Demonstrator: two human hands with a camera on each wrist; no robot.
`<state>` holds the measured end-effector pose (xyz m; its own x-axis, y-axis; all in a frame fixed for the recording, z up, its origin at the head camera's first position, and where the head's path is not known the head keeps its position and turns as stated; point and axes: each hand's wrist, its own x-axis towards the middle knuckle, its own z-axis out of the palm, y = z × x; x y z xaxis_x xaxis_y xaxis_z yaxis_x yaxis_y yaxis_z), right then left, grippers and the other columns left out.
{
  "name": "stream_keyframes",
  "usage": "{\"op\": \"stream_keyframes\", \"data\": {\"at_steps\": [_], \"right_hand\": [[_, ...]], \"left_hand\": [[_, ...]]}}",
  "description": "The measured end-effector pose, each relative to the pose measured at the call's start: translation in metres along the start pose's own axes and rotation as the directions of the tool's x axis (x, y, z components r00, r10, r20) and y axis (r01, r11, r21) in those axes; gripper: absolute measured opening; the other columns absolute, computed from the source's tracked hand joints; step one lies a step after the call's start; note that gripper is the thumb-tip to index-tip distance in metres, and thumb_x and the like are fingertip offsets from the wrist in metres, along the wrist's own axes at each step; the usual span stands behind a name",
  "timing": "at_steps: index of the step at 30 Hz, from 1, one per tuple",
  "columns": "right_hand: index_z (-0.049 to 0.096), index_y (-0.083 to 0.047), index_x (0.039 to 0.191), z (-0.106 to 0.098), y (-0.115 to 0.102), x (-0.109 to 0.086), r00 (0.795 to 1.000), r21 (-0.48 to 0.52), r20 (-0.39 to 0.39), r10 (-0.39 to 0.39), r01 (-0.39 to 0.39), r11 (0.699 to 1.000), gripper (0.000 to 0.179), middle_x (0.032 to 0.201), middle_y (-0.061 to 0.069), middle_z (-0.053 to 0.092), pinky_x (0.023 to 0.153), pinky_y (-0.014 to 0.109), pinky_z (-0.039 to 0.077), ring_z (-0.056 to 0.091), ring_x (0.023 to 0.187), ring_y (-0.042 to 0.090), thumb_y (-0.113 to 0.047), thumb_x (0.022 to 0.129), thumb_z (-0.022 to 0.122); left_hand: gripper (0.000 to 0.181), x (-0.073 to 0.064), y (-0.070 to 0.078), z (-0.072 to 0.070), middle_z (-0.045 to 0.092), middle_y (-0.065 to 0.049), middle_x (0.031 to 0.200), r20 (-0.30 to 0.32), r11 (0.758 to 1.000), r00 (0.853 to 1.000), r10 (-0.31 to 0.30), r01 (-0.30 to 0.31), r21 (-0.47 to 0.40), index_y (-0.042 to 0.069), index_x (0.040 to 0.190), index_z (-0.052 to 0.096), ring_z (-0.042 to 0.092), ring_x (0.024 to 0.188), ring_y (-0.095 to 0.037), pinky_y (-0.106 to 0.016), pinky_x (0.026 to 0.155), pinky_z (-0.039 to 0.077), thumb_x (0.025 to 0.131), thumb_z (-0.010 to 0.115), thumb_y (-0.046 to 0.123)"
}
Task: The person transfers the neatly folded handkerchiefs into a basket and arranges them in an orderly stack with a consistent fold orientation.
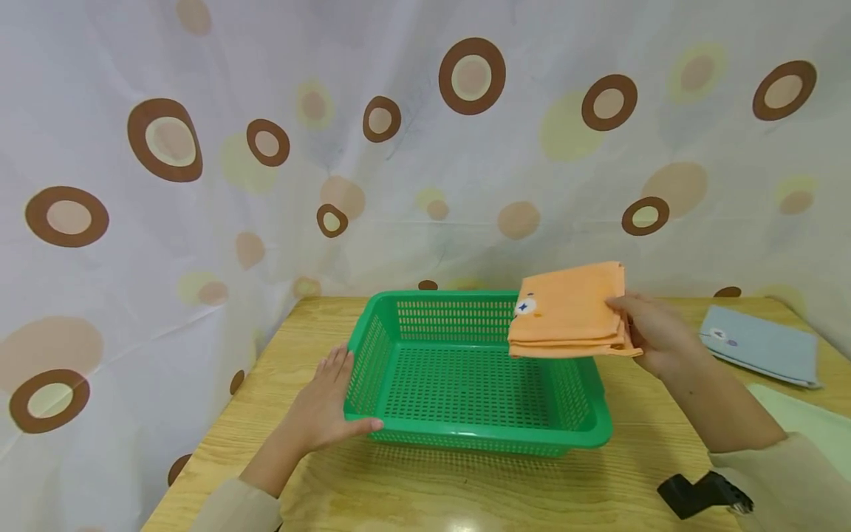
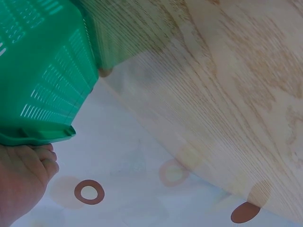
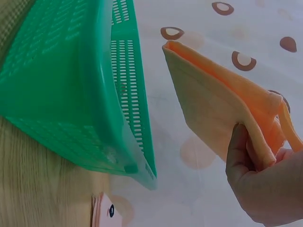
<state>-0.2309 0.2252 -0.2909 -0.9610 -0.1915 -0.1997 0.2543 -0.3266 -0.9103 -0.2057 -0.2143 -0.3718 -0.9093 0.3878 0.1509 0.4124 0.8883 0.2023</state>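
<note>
A folded orange cloth [image 1: 572, 310] with a small embroidered animal face is held by its right edge in my right hand [image 1: 658, 336]. It hangs over the right rear part of the green plastic basket [image 1: 465, 431]. In the right wrist view, the thumb presses one face of the folded cloth [image 3: 208, 104], and its layers part along the upper edge. My left hand [image 1: 326, 406] rests against the basket's left side, fingers extended along it and thumb over the near left corner. The left wrist view has that hand [image 2: 23, 177] right at the basket rim [image 2: 38, 141].
A folded blue-grey cloth [image 1: 761, 345] lies on the wooden table [image 1: 425, 488] at right, with a pale green cloth [image 1: 807, 425] nearer. A pink folded cloth [image 3: 105, 213] shows low in the right wrist view. A patterned curtain [image 1: 412, 177] hangs behind and to the left.
</note>
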Motion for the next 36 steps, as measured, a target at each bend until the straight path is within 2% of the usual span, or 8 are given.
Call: {"op": "stream_keyframes", "data": {"at_steps": [8,10,15,21,26,36], "right_hand": [[0.038,-0.015,0.118,0.021,0.012,0.004,1.000,0.001,0.017,0.009,-0.009,1.000,0.024,0.082,-0.008,0.066,0.068,0.021,0.056,0.066,0.076,0.005,-0.019,0.096,0.047],[0.036,-0.013,0.125,0.028,0.015,0.006,1.000,-0.016,0.016,0.011,-0.011,1.000,0.030,0.082,-0.008,0.066,0.068,0.021,0.056,0.066,0.075,0.005,-0.019,0.097,0.045],[0.015,-0.003,0.146,0.046,0.022,0.008,1.000,-0.062,-0.009,0.019,-0.019,0.998,0.056,0.080,-0.010,0.063,0.068,0.020,0.055,0.065,0.074,0.003,-0.017,0.098,0.040],[0.024,-0.002,0.141,0.059,0.029,0.013,0.999,-0.078,-0.035,0.033,-0.036,0.996,0.048,0.078,-0.010,0.062,0.066,0.018,0.054,0.063,0.070,0.002,-0.016,0.098,0.040],[0.013,0.001,0.147,0.066,0.035,0.017,0.999,-0.067,-0.020,0.046,-0.047,0.997,0.056,0.080,-0.010,0.060,0.068,0.017,0.055,0.063,0.072,0.001,-0.016,0.099,0.038],[0.011,0.004,0.147,0.081,0.048,0.024,0.998,-0.045,0.037,0.055,-0.053,0.998,0.057,0.082,-0.008,0.061,0.072,0.019,0.055,0.064,0.074,0.002,-0.016,0.099,0.036]], "left_hand": [[0.113,0.000,0.001,-0.001,0.009,-0.025,0.153,-0.007,1.000,1.000,-0.004,0.004,-0.003,-0.009,0.145,0.014,0.008,0.143,-0.037,-0.049,0.116,0.016,0.074,0.056,0.069],[0.113,0.000,0.002,-0.001,0.009,-0.024,0.153,-0.011,1.000,1.000,-0.005,0.005,-0.006,-0.009,0.145,0.014,0.008,0.143,-0.037,-0.049,0.116,0.016,0.074,0.057,0.068],[0.112,-0.001,0.003,-0.002,0.008,-0.023,0.154,-0.011,1.000,1.000,-0.012,0.012,-0.022,-0.009,0.145,0.014,0.008,0.143,-0.037,-0.049,0.116,0.015,0.074,0.058,0.067],[0.112,0.000,0.003,-0.002,0.008,-0.023,0.154,-0.015,1.000,1.000,-0.009,0.009,-0.017,-0.009,0.145,0.014,0.009,0.143,-0.038,-0.049,0.116,0.016,0.074,0.057,0.067],[0.111,-0.001,0.004,-0.002,0.008,-0.023,0.154,-0.013,1.000,1.000,-0.010,0.010,-0.025,-0.009,0.145,0.014,0.009,0.143,-0.038,-0.049,0.116,0.015,0.075,0.057,0.066],[0.110,-0.001,0.005,-0.002,0.009,-0.024,0.154,-0.008,0.999,1.000,-0.013,0.013,-0.031,-0.009,0.145,0.014,0.008,0.143,-0.038,-0.049,0.116,0.015,0.076,0.057,0.066]]}}
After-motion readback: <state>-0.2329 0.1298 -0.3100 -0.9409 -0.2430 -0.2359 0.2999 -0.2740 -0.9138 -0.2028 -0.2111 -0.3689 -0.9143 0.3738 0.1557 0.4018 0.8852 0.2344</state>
